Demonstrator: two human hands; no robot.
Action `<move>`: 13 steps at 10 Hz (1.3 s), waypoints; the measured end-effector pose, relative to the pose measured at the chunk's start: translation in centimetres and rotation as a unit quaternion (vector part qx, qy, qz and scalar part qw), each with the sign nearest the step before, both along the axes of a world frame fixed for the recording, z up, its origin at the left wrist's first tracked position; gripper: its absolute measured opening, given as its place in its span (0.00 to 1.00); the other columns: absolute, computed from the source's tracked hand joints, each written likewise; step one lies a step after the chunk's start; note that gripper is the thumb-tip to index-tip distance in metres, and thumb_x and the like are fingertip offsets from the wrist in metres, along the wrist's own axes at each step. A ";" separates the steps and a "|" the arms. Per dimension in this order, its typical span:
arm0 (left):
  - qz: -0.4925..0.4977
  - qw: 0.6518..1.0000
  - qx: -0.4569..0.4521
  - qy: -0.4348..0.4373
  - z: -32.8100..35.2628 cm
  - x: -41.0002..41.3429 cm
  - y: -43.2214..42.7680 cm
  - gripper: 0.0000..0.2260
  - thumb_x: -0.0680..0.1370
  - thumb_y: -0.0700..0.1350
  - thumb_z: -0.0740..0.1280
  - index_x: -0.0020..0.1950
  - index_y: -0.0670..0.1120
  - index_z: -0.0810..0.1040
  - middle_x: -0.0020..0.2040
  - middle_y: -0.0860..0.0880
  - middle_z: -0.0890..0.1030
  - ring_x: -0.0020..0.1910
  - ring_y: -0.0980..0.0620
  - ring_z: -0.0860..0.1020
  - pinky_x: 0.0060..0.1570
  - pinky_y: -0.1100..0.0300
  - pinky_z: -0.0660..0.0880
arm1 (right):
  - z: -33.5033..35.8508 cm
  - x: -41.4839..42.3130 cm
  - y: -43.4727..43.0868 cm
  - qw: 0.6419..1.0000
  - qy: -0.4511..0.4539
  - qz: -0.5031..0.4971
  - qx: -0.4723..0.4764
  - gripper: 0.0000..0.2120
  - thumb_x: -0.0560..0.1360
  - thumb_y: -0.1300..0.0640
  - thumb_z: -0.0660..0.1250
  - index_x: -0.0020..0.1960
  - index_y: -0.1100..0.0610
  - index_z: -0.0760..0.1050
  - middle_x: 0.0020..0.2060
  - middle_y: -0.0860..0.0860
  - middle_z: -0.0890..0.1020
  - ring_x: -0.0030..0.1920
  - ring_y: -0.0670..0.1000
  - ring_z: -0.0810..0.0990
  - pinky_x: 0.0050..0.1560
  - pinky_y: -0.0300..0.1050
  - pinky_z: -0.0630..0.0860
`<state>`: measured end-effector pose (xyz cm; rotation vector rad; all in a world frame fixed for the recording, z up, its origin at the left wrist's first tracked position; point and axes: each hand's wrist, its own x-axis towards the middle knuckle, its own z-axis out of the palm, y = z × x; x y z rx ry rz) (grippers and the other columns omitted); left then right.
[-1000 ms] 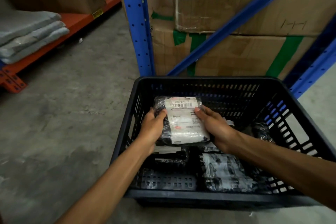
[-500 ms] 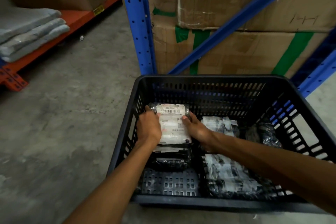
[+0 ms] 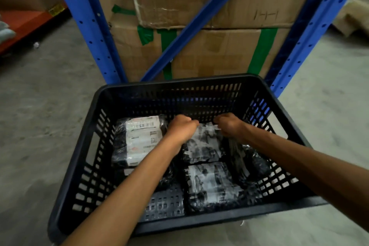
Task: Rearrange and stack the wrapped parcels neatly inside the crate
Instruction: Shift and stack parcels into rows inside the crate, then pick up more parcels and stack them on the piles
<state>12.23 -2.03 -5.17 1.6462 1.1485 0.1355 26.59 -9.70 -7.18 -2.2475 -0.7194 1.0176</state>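
While my left hand [image 3: 182, 129] and right hand [image 3: 229, 125] pinch the far edge of the middle parcel [image 3: 201, 147], it looks soft, slick, light; I'd grip both ends

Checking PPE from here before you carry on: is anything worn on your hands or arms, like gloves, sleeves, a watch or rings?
Nothing worn that shows. The left hand and right hand are bare, with no gloves, and both forearms are uncovered up to the frame edge, with no sleeves or watch. The picture is too blurred at the fingers to rule out rings.
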 end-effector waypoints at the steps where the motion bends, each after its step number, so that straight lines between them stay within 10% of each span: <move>1: -0.013 0.997 -0.019 0.071 -3.3 2.1 -0.8 0.17 0.79 0.46 0.62 0.63 0.37 0.77 0.59 0.36 0.79 0.51 0.43 0.80 0.46 0.55 0.72 | -1.5 0.0 0.3 0.999 -0.033 0.011 -0.035 0.08 0.80 0.60 0.59 0.53 0.61 0.75 0.48 0.56 0.72 0.48 0.52 0.71 0.48 0.42 0.66; 3: 0.017 0.986 -0.039 0.161 -7.5 3.5 -0.2 0.29 0.80 0.51 0.58 0.78 0.38 0.60 0.75 0.39 0.68 0.68 0.39 0.73 0.63 0.51 0.74 | -3.2 0.9 2.2 0.999 0.021 -0.022 -0.023 0.19 0.81 0.60 0.54 0.67 0.69 0.71 0.65 0.65 0.75 0.66 0.63 0.73 0.61 0.51 0.71; 5: 0.034 0.984 -0.045 0.168 -9.4 3.4 0.4 0.20 0.81 0.53 0.57 0.55 0.38 0.78 0.63 0.38 0.78 0.49 0.43 0.79 0.46 0.55 0.71 | -4.3 1.2 3.0 0.993 0.097 -0.062 -0.030 0.20 0.84 0.57 0.52 0.70 0.66 0.68 0.70 0.62 0.71 0.68 0.61 0.71 0.65 0.48 0.69; 6: 0.065 0.985 -0.116 0.114 -8.4 3.8 0.8 0.24 0.81 0.54 0.59 0.71 0.40 0.72 0.69 0.41 0.75 0.62 0.42 0.76 0.59 0.55 0.73 | -3.7 0.8 3.9 0.988 0.122 -0.089 -0.010 0.19 0.84 0.57 0.51 0.71 0.64 0.67 0.71 0.60 0.70 0.69 0.60 0.69 0.67 0.48 0.67; 9: 0.042 0.990 -0.127 0.031 -1.6 4.2 -0.6 0.19 0.80 0.55 0.60 0.68 0.49 0.73 0.73 0.44 0.71 0.66 0.43 0.71 0.52 0.52 0.66 | -0.3 -0.4 1.9 0.975 0.183 -0.122 0.039 0.12 0.80 0.54 0.57 0.58 0.58 0.74 0.45 0.53 0.79 0.42 0.51 0.78 0.35 0.40 0.77; 10: 0.098 0.981 -0.166 -0.026 -1.5 3.9 -1.5 0.21 0.82 0.51 0.56 0.70 0.44 0.75 0.68 0.40 0.76 0.65 0.40 0.75 0.57 0.51 0.73 | 0.5 -1.7 1.8 0.983 0.151 -0.099 0.035 0.18 0.82 0.59 0.53 0.67 0.65 0.71 0.64 0.63 0.75 0.63 0.61 0.75 0.61 0.51 0.72; 12: 0.271 0.887 -0.343 -0.152 -2.1 2.0 0.1 0.16 0.82 0.51 0.53 0.59 0.41 0.71 0.42 0.40 0.79 0.39 0.42 0.76 0.43 0.49 0.74 | 0.3 -1.3 1.7 0.987 0.122 -0.100 0.026 0.23 0.79 0.44 0.61 0.66 0.58 0.74 0.58 0.56 0.81 0.48 0.53 0.81 0.45 0.40 0.79; 13: 0.260 0.815 -0.468 -0.220 -2.5 2.7 0.1 0.20 0.84 0.52 0.50 0.62 0.36 0.68 0.42 0.36 0.76 0.40 0.40 0.76 0.52 0.43 0.73 | -0.4 0.1 1.8 0.996 -0.023 -0.074 -0.047 0.39 0.75 0.33 0.59 0.70 0.64 0.70 0.69 0.61 0.75 0.67 0.61 0.74 0.66 0.47 0.70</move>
